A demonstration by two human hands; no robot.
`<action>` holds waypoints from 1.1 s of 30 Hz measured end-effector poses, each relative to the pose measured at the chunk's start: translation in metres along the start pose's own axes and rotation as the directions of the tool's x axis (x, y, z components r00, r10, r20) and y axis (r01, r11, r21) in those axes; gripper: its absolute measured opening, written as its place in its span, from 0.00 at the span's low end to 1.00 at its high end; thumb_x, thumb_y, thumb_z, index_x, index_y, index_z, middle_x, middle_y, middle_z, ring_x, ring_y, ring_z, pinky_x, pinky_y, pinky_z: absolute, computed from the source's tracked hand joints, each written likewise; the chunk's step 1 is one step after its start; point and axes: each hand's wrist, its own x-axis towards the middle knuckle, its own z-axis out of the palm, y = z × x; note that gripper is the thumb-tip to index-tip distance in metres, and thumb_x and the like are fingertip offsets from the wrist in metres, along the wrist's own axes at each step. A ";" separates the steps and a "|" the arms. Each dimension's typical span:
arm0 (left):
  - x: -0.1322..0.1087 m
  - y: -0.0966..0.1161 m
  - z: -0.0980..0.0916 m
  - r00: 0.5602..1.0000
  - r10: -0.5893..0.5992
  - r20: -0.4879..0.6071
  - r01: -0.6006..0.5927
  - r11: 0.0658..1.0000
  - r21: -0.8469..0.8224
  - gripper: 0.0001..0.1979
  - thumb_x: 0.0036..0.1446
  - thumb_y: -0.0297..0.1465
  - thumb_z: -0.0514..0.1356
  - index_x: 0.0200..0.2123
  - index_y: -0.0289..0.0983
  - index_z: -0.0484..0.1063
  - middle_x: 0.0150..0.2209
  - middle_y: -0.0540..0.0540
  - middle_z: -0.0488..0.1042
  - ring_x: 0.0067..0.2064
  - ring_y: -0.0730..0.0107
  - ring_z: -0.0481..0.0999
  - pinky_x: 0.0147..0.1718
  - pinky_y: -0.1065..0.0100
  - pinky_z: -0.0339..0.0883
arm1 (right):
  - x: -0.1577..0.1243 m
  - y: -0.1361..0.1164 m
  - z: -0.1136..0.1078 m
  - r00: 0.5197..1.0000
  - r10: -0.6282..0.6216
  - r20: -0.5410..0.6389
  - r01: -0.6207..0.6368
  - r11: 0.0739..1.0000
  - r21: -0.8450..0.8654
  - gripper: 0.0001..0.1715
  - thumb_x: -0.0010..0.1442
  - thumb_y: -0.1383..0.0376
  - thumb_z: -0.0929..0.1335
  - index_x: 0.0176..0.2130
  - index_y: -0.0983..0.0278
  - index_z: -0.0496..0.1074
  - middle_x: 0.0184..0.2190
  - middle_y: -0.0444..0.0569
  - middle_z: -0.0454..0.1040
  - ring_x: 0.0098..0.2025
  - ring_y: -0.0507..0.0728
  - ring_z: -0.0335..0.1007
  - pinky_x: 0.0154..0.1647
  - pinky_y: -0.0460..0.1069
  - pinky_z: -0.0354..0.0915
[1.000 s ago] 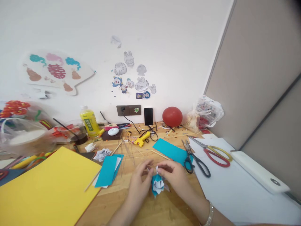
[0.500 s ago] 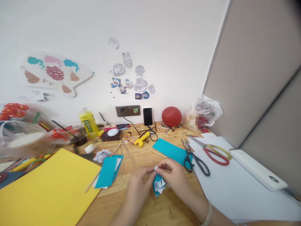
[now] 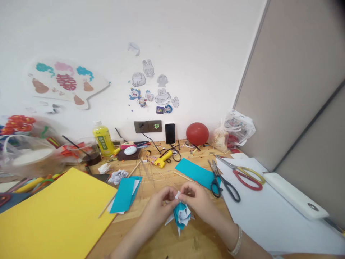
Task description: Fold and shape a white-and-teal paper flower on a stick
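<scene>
I see left hand (image 3: 161, 201) and right hand (image 3: 198, 198) pinching folded blue-and-white paper (image 3: 183, 215) by its white tip (image 3: 178, 194); probably light, easily crushed, best gripped there

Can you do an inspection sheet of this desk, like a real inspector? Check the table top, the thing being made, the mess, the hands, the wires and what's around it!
Surface: wooden table, small scraps scattered toward the wall.
Thing in hand: blue-and-white folded paper, pointed white tips sticking out below.
Clutter: yellow sheet, black-handled scissors partly over a blue strip, yellow glue gun, drink bottle.
Hands: left hand and right hand both pinch the paper's upper end.
Cables: black cable runs from the wall socket onto the table.
Surroundings: white wall with cartoon cutouts; grey panel on the right.
</scene>
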 end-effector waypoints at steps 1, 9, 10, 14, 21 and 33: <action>0.001 -0.002 0.000 1.000 -0.015 0.021 0.015 1.000 -0.007 0.07 0.52 0.33 0.55 0.27 0.35 0.67 0.27 0.49 0.71 0.31 0.68 0.70 0.31 0.71 0.64 | 0.000 0.003 -0.001 0.999 0.015 0.038 -0.016 1.000 0.019 0.08 0.49 0.64 0.69 0.25 0.65 0.66 0.23 0.41 0.66 0.27 0.51 0.64 0.28 0.45 0.61; 0.000 -0.003 0.000 0.997 0.022 0.077 -0.029 0.995 0.099 0.04 0.51 0.30 0.56 0.27 0.36 0.69 0.29 0.48 0.73 0.33 0.67 0.72 0.34 0.71 0.63 | 0.000 0.004 -0.013 0.980 0.078 0.180 -0.069 0.996 -0.057 0.10 0.46 0.64 0.72 0.27 0.66 0.68 0.23 0.41 0.67 0.27 0.50 0.63 0.27 0.44 0.59; 0.000 -0.002 0.000 0.997 0.026 0.070 -0.034 0.994 0.105 0.04 0.51 0.29 0.55 0.27 0.36 0.69 0.28 0.48 0.74 0.33 0.67 0.72 0.34 0.71 0.63 | 0.000 0.002 -0.013 0.983 0.079 0.164 -0.068 0.995 -0.074 0.10 0.46 0.65 0.72 0.26 0.66 0.68 0.22 0.40 0.67 0.26 0.50 0.63 0.26 0.44 0.58; -0.001 0.002 0.000 0.999 0.028 0.047 -0.034 0.991 0.131 0.04 0.50 0.28 0.56 0.25 0.36 0.69 0.27 0.49 0.73 0.32 0.68 0.72 0.32 0.72 0.63 | 0.000 0.001 -0.012 0.988 0.085 0.129 -0.071 0.992 -0.107 0.09 0.45 0.66 0.72 0.25 0.66 0.67 0.20 0.39 0.66 0.24 0.49 0.62 0.24 0.43 0.56; -0.002 0.008 0.000 1.000 0.008 0.024 -0.012 0.989 0.148 0.06 0.49 0.29 0.56 0.22 0.36 0.67 0.25 0.49 0.73 0.30 0.68 0.72 0.30 0.72 0.62 | 0.004 0.008 -0.018 0.966 0.123 0.225 -0.120 0.992 -0.026 0.12 0.44 0.62 0.73 0.28 0.67 0.70 0.25 0.43 0.70 0.28 0.51 0.66 0.30 0.45 0.61; -0.003 0.016 0.003 0.998 -0.043 -0.043 0.053 0.962 0.267 0.07 0.48 0.28 0.55 0.20 0.36 0.67 0.22 0.50 0.72 0.27 0.68 0.70 0.26 0.72 0.59 | 0.000 -0.006 -0.010 0.988 0.051 0.146 -0.013 0.968 -0.249 0.05 0.48 0.67 0.70 0.25 0.66 0.69 0.19 0.39 0.66 0.23 0.48 0.61 0.23 0.42 0.56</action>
